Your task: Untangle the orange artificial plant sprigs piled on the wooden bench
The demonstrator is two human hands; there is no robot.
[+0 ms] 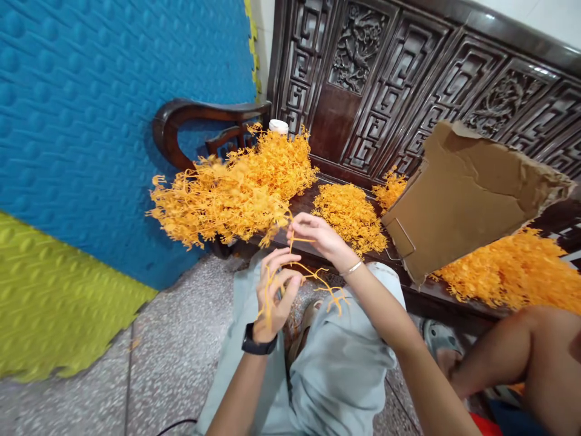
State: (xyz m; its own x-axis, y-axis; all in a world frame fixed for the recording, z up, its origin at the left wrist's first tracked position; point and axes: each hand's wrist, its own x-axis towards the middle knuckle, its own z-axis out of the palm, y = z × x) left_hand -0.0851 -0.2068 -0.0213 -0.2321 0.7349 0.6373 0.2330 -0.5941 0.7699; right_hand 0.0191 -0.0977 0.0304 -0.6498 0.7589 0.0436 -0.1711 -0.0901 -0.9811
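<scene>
My left hand (278, 289), with a black band at its wrist, is closed around a thin orange plastic branch (334, 298) whose forked twigs hang out to the right over my knees. My right hand (318, 233) is above it, fingers pinched on an orange stem piece (302, 240) close to the large heap. Whether both pieces are joined cannot be made out. Just beyond my hands, a big heap of orange plastic branches (236, 194) fills the left end of the dark wooden bench. A smaller orange clump (349, 215) lies to its right.
A torn cardboard piece (467, 194) leans on the bench, with another orange pile (521, 269) beside it. A white lid (278, 126) shows behind the heap. Blue foam matting (91, 121) stands at the left. Another person's bare leg (521, 357) is at the lower right.
</scene>
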